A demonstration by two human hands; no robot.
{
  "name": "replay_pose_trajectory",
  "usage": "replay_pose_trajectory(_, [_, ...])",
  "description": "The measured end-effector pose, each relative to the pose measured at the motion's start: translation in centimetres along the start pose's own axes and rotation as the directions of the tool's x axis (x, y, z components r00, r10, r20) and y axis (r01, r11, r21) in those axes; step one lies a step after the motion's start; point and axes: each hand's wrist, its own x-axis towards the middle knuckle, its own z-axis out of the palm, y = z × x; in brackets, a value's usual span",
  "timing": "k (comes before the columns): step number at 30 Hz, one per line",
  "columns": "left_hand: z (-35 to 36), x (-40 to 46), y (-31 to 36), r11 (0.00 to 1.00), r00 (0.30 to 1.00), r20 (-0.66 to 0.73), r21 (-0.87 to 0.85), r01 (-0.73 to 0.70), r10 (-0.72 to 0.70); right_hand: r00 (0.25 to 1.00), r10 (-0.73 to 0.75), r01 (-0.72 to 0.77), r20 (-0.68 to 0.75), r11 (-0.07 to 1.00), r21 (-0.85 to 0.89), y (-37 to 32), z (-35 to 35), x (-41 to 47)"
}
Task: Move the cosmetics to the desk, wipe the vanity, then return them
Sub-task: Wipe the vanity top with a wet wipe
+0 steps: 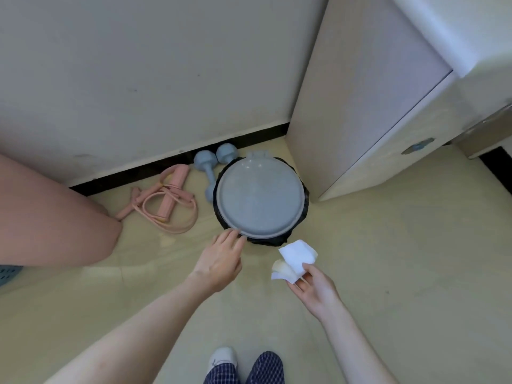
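Pale floor (388, 259), wall corner. Round grey lidded bin (260, 198), black liner. Left hand (221, 261): palm down, fingers extended, tips touching lid's near rim. Right hand (315, 289): palm up, pinching crumpled white wipe (296, 257) just beside bin.

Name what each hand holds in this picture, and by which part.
The right hand pinches a white wipe by its near lower corner. The left hand holds nothing; its fingers touch the bin lid's near rim.
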Motion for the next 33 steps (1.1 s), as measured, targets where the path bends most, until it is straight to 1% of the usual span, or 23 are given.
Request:
replay_pose_trajectory(3, [4.8, 2.5, -0.8, 0.997, 0.998, -0.010, 0.037, -0.062, 0.062, 0.999, -0.032, 0.032, -0.012, 0.999, -0.003, 0.8, -0.9, 4.6])
replay_pose_trajectory(6, [9.5, 5.4, -1.4, 0.991, 0.990, -0.040, 0.033, -0.132, 0.133, 0.999, -0.049, 0.049, 0.004, 0.999, 0.020, 1.4, -2.3, 9.0])
replay_pose_trajectory(10, [13.2, 8.0, -2.4, 0.980, 0.977, -0.079, 0.021, -0.195, 0.197, 0.999, -0.045, 0.044, 0.007, 0.996, 0.081, 2.0, -3.3, 12.9])
replay_pose_trajectory(13, [13.8, 8.5, -3.2, 0.969, 0.960, -0.133, 0.004, -0.247, 0.245, 0.999, -0.031, 0.029, 0.021, 0.995, 0.098, 2.5, -3.5, 14.5])
replay_pose_trajectory(16, [13.5, 9.3, -3.8, 0.963, 0.953, -0.142, 0.007, -0.271, 0.269, 0.999, -0.012, 0.007, 0.042, 0.993, 0.118, 2.9, -3.3, 14.9])
replay_pose_trajectory(22, [12.1, 10.8, -4.4, 0.936, 0.935, -0.071, 0.083, -0.341, 0.347, 0.999, -0.019, 0.014, 0.048, 0.994, 0.105, 2.5, -2.7, 14.2])
replay_pose_trajectory(28, [12.6, 10.6, -4.9, 0.923, 0.934, 0.044, 0.139, -0.358, 0.356, 0.998, -0.040, 0.036, 0.042, 0.994, 0.100, 2.0, -2.3, 13.4])
replay_pose_trajectory(33, [12.8, 10.6, -5.7, 0.917, 0.923, 0.008, 0.117, -0.382, 0.384, 0.999, -0.029, 0.026, 0.038, 0.997, 0.077, 2.3, -2.3, 13.6])
